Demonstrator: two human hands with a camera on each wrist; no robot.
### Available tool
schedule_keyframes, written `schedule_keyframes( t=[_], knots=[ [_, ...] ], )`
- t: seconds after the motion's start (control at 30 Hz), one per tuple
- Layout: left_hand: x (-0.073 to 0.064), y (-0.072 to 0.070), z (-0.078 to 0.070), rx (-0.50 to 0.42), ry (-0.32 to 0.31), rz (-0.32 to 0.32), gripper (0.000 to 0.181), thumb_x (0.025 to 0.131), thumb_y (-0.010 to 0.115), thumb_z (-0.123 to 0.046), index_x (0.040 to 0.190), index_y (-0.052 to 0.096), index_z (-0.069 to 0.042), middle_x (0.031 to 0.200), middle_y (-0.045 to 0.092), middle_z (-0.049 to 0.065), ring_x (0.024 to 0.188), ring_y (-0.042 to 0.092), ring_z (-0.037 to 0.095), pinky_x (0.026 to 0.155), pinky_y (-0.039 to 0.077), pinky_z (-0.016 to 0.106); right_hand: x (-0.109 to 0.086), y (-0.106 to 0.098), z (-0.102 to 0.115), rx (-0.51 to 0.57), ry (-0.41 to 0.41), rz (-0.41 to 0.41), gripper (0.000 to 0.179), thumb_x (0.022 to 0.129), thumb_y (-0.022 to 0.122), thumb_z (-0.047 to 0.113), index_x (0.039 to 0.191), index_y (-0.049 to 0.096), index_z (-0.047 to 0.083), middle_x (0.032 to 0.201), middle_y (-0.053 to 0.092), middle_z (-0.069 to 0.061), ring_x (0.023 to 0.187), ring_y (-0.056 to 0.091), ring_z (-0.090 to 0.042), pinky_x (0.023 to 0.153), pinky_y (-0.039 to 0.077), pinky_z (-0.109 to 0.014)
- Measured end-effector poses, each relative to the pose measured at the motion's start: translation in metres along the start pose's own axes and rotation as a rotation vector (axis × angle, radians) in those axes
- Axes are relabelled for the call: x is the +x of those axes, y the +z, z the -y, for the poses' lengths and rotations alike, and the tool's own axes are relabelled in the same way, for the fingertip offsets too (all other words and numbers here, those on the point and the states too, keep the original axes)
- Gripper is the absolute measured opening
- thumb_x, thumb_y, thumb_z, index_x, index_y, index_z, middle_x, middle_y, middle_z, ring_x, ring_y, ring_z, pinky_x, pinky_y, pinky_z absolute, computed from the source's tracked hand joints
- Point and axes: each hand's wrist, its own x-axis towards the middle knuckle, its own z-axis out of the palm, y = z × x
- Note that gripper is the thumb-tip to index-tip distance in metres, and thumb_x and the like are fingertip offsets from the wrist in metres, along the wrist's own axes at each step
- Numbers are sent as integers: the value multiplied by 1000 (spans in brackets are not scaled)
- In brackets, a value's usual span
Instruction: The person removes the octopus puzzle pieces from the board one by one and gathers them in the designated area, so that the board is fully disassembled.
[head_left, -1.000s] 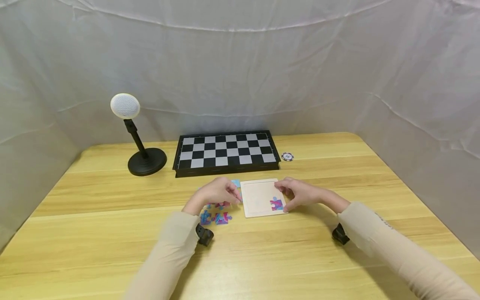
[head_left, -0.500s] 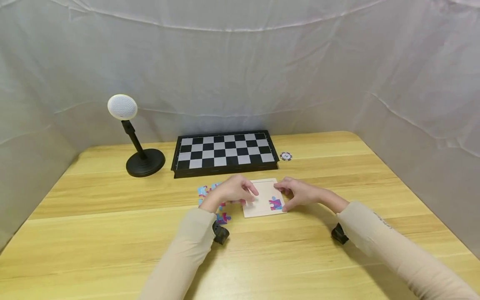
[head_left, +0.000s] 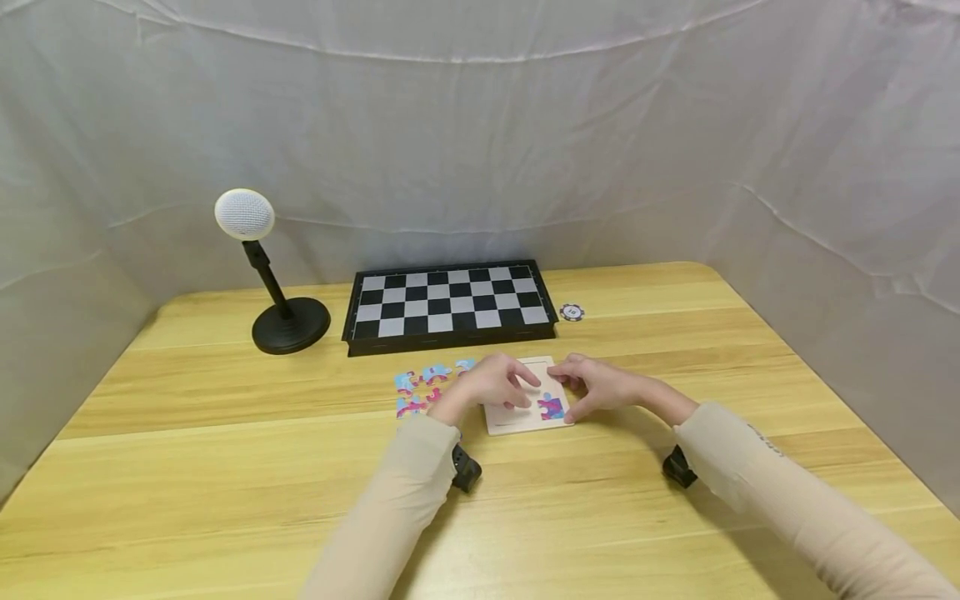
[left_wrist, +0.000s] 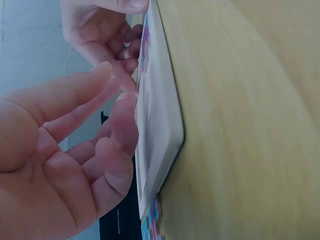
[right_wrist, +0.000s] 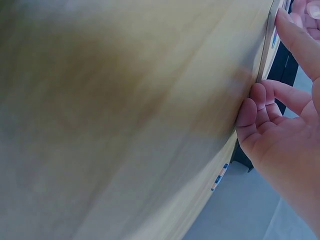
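A pale wooden puzzle tray [head_left: 506, 422] lies flat on the table, with one pink-and-blue puzzle piece [head_left: 552, 407] in its near right corner. Over the tray's left and middle part hovers my left hand [head_left: 495, 385], its fingers loosely bent and spread. Between the thumb and fingers of that hand I see nothing in the left wrist view. My right hand [head_left: 600, 387] holds the tray's right side, thumb at the near corner and index finger farther back. Several loose puzzle pieces [head_left: 411, 406] lie left of the tray, some hidden behind my left hand and wrist.
Behind the tray stands a black-framed checkered board [head_left: 450, 302], with a poker chip [head_left: 572, 312] at its right. A round white-headed microphone on a black stand [head_left: 291, 326] is at the back left. Pale cloth [head_left: 480, 150] hangs around the table.
My left hand has moved right, from the loose pieces to above the tray, and its fingers look more spread. The right hand stays at the tray's right side.
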Motion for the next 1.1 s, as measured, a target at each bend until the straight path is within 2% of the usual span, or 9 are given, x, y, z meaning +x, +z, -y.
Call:
schedule_keyframes(
  t=[0.1,0.43,0.7,0.9,1.1],
  knots=[
    [1,2,-3,8,-6,14,32,76,66,1,108,64,-3,84,63,9,55,53,14,53,44,21,0,0,2,-15,28,6,71,71,76,21,124,43,-13,87,43,-6,79,39,-18,66,36,-25],
    [8,7,-3,39,-39,27,34,75,69,-2,108,65,-6,95,62,8,64,51,13,57,43,21,2,1,-1,-16,2,-1,70,70,76,20,123,43,-14,86,43,-5,78,40,-17,66,37,-24],
    [12,10,-4,63,-63,44,30,74,69,-1,104,67,-6,109,60,8,85,52,14,69,42,23,2,2,-3,15,-19,-7,71,69,77,19,121,43,-15,84,41,-6,76,39,-17,64,36,-24],
    [14,11,-6,58,-68,38,25,76,66,1,100,67,-4,98,62,6,70,49,13,60,41,21,2,2,-3,7,-16,-8,70,69,77,19,121,44,-16,84,41,-7,75,39,-17,64,36,-24],
    [15,11,-6,54,-73,11,17,79,65,-5,96,67,-7,85,60,3,63,49,11,56,39,20,2,1,-1,20,3,-1,70,69,77,19,122,44,-14,84,41,-6,76,39,-17,63,35,-24]
  ],
)
